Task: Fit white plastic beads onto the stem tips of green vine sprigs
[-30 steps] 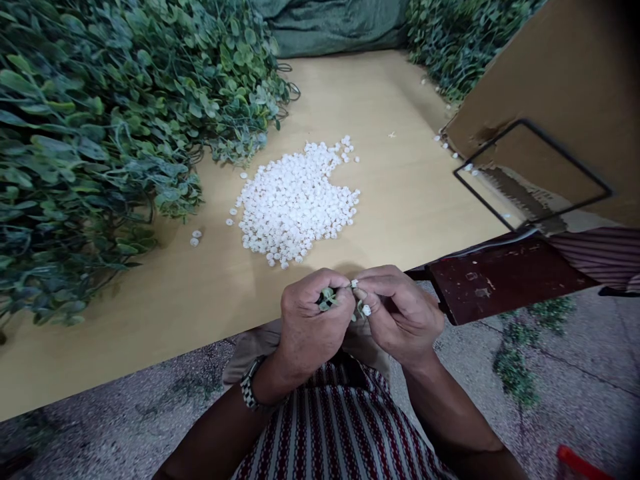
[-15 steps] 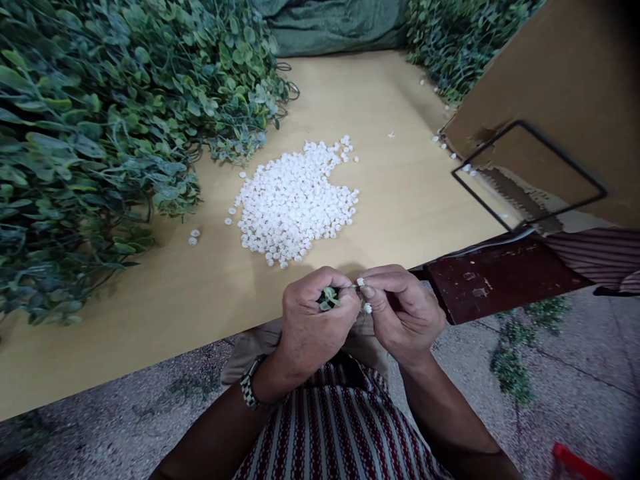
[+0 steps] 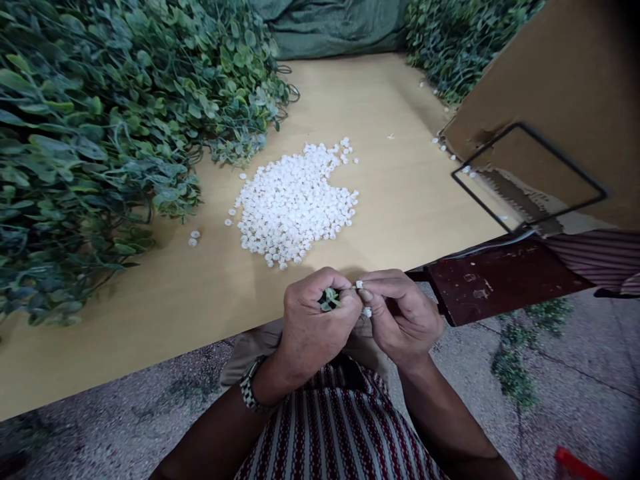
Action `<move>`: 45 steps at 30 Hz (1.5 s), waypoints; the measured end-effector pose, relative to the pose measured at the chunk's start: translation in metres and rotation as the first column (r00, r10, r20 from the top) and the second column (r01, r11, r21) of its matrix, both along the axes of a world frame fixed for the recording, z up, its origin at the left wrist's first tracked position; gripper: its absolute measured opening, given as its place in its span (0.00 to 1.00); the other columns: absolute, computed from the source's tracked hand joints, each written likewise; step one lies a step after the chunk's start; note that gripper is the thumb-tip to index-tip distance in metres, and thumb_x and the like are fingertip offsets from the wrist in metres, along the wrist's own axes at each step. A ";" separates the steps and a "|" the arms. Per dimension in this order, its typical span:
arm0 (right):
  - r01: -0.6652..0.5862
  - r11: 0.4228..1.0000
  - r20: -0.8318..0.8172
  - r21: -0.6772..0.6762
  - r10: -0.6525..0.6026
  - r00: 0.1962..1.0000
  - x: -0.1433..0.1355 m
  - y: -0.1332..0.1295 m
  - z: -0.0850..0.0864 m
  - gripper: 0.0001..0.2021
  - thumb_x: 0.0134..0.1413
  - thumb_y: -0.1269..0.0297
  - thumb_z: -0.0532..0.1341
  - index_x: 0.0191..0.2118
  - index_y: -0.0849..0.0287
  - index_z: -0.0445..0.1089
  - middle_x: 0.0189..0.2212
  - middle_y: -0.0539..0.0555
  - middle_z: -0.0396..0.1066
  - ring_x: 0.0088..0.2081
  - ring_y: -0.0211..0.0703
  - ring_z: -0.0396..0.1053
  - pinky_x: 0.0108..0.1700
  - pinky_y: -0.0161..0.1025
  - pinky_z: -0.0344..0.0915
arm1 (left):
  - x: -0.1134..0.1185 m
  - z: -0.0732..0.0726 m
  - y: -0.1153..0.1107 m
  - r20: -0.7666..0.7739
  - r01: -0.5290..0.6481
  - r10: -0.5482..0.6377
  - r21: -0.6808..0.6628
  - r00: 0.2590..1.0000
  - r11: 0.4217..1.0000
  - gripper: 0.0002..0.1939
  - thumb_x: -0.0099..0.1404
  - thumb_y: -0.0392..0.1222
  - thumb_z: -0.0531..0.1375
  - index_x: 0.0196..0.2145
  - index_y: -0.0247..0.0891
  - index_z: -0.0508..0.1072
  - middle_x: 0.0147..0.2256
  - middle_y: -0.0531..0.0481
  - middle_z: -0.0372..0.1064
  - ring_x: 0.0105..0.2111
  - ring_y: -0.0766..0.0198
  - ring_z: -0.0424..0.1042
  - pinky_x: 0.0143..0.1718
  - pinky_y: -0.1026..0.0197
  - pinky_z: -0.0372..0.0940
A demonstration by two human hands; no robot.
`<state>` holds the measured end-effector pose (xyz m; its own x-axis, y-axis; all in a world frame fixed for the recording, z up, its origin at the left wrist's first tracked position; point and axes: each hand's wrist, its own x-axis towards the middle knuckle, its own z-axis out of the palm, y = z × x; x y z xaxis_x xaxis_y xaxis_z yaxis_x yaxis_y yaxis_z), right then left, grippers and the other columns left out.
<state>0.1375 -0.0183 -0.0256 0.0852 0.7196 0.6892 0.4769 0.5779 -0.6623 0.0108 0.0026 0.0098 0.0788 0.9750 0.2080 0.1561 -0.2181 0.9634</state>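
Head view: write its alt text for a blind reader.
A person's left hand holds a green sprig; the right hand pinches a small white piece beside it. Beyond, white pieces lie heaped on a tan table beside leafy greenery.

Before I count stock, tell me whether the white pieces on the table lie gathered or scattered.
Mostly gathered: the white pieces form one dense patch on the table, with a few lying apart.
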 end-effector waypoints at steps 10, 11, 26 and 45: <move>0.006 1.000 0.037 0.015 -0.007 0.999 0.003 0.000 0.000 0.10 0.54 0.79 0.62 0.39 0.58 0.72 0.30 0.52 0.75 0.34 0.40 0.74 0.33 0.38 0.73 | 0.001 -0.001 0.001 0.002 -0.017 0.017 0.021 1.000 1.000 0.08 0.51 0.28 0.54 0.17 0.35 0.64 0.15 0.59 0.56 0.16 0.75 0.54 0.17 0.72 0.52; 0.007 1.000 0.026 0.004 -0.007 1.000 0.002 0.000 0.000 0.10 0.54 0.79 0.62 0.38 0.58 0.72 0.30 0.52 0.75 0.34 0.40 0.74 0.33 0.38 0.73 | 0.001 -0.001 0.001 0.001 -0.019 0.019 0.021 1.000 1.000 0.08 0.51 0.28 0.54 0.17 0.35 0.64 0.15 0.59 0.57 0.16 0.75 0.54 0.17 0.72 0.52; 0.006 1.000 -0.011 -0.016 -0.006 1.000 0.003 -0.001 -0.002 0.10 0.53 0.78 0.62 0.39 0.58 0.73 0.31 0.52 0.76 0.33 0.41 0.74 0.32 0.38 0.72 | 0.001 0.002 0.000 -0.025 0.012 -0.012 -0.002 1.000 1.000 0.09 0.52 0.28 0.54 0.18 0.36 0.64 0.15 0.59 0.57 0.16 0.75 0.55 0.16 0.73 0.53; -0.076 0.993 -0.077 -0.093 0.069 0.995 0.005 0.003 -0.001 0.08 0.54 0.77 0.61 0.37 0.57 0.73 0.29 0.51 0.76 0.31 0.40 0.75 0.32 0.38 0.72 | -0.002 -0.003 -0.001 -0.057 0.018 -0.018 0.005 0.998 1.000 0.08 0.54 0.28 0.55 0.20 0.35 0.69 0.16 0.57 0.61 0.17 0.74 0.57 0.18 0.71 0.54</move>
<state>0.1425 -0.0154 -0.0267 0.0782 0.7883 0.6104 0.3839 0.5412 -0.7481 0.0089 0.0015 0.0071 0.1085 0.9720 0.2084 0.2069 -0.2271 0.9516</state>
